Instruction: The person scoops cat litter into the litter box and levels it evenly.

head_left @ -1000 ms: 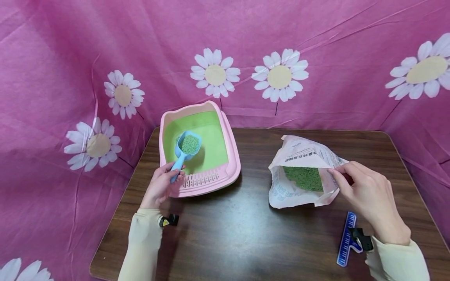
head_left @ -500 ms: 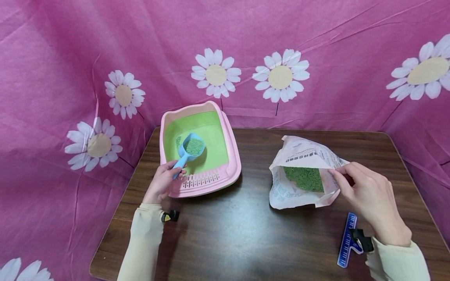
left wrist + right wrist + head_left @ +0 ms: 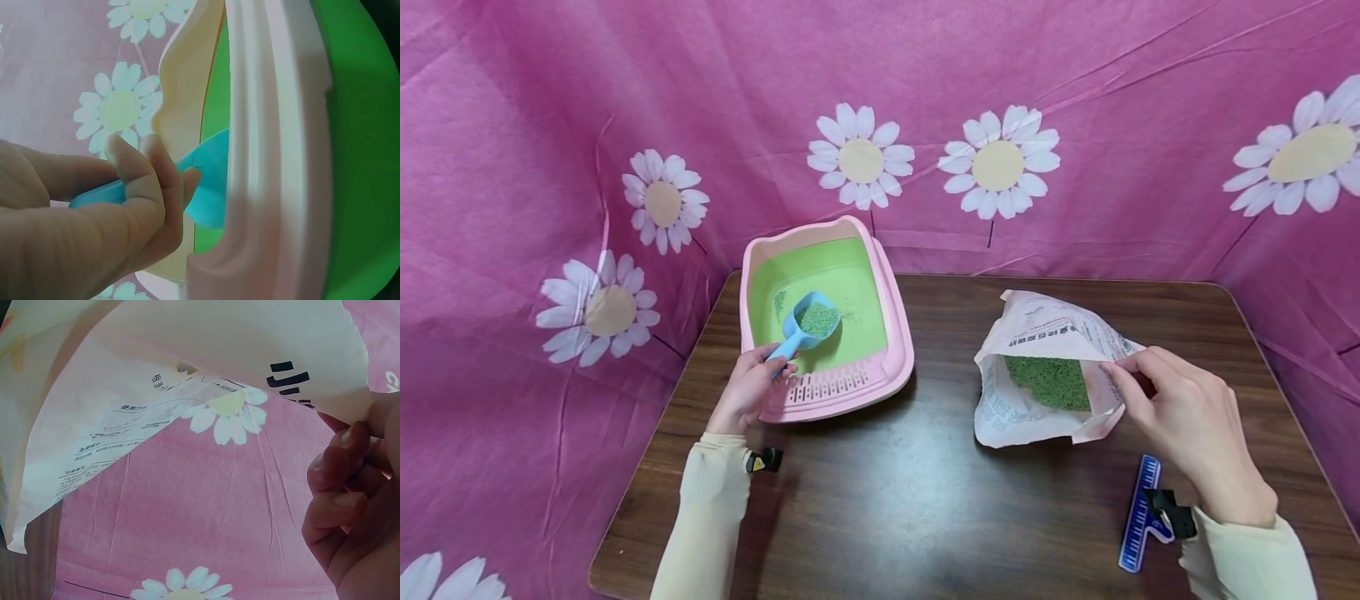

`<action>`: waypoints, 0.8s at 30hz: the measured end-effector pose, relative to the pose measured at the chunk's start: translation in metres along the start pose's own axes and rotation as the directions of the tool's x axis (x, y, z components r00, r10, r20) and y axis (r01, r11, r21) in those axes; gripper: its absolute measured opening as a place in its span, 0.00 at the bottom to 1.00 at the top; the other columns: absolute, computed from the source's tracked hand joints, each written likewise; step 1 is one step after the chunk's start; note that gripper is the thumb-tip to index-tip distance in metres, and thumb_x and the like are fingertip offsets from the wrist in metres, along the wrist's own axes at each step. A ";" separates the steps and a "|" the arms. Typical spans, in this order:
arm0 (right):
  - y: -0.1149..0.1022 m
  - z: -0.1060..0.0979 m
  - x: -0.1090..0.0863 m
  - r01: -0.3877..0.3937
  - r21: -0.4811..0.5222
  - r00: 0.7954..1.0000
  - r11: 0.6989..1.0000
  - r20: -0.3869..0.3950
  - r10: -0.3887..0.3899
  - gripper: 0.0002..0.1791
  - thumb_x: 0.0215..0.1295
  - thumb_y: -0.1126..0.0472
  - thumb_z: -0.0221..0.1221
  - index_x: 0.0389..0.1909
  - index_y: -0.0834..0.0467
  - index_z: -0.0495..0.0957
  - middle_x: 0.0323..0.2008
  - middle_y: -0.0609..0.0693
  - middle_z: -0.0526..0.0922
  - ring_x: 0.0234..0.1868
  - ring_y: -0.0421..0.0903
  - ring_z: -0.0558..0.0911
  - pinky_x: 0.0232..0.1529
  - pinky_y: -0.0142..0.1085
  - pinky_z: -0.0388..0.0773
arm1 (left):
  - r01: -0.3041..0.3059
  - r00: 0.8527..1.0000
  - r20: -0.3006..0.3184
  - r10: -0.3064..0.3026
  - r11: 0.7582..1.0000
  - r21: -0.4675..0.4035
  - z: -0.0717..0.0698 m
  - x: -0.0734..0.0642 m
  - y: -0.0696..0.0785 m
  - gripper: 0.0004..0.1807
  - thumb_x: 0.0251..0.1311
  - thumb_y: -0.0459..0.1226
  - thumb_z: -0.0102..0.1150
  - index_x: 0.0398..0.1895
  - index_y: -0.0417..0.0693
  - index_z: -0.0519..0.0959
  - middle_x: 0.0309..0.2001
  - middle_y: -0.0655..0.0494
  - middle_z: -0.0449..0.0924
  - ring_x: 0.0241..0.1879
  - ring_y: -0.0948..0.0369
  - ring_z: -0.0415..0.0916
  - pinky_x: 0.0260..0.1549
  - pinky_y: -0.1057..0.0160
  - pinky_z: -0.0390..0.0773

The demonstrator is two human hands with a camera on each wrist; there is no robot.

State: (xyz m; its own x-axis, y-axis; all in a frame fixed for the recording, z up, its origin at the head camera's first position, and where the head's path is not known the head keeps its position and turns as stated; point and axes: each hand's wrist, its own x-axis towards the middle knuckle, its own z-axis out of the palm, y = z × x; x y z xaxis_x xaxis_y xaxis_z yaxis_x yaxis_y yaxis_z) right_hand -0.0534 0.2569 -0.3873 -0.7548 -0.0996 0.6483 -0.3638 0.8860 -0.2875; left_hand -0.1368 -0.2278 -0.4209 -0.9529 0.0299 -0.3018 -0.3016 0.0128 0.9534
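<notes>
My left hand [image 3: 747, 385] grips the handle of a light blue scoop [image 3: 797, 335], its bowl filled with green cat litter pellets. The bowl tilts over the inside of a pink litter box [image 3: 897, 333] with a green floor, where a few pellets lie scattered. In the left wrist view, fingers curl round the handle and the box's wall hides part of the scoop [image 3: 209, 187]. My right hand [image 3: 1187, 408] pinches the torn upper corner of a white printed bag [image 3: 1045, 325], holding its mouth apart. Green pellets [image 3: 1048, 383] show inside the bag.
A blue sealing clip [image 3: 1138, 512] lies on the dark wooden table [image 3: 925, 500] beside the right wrist. Behind the table hangs a pink cloth [image 3: 1075, 242] with white daisies. A perforated step [image 3: 827, 385] forms the litter box's front.
The scoop has shifted slightly right and toward me, its bowl tipping toward the right. More loose pellets show on the box floor. My right hand and the bag have stayed nearly still.
</notes>
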 end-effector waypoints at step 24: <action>0.001 0.001 -0.001 0.002 -0.002 1.000 1.000 -0.013 -0.002 0.05 0.47 0.61 0.69 0.25 0.54 0.81 0.22 0.45 0.81 0.18 0.31 0.65 0.16 0.35 0.62 | 0.026 0.999 -0.025 -0.024 0.995 0.101 0.006 0.007 0.003 0.24 0.71 0.27 0.37 0.66 0.20 0.55 0.48 0.45 0.66 0.30 0.70 0.70 0.32 0.76 0.75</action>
State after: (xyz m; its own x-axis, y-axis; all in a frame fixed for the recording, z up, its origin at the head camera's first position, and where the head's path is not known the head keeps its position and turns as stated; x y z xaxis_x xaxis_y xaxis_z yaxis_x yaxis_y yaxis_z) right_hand -0.0530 0.2576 -0.3889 -0.7474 -0.0953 0.6575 -0.3638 0.8869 -0.2849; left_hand -0.1439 -0.2214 -0.4201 -0.9459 0.0044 -0.3243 -0.3217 0.1142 0.9399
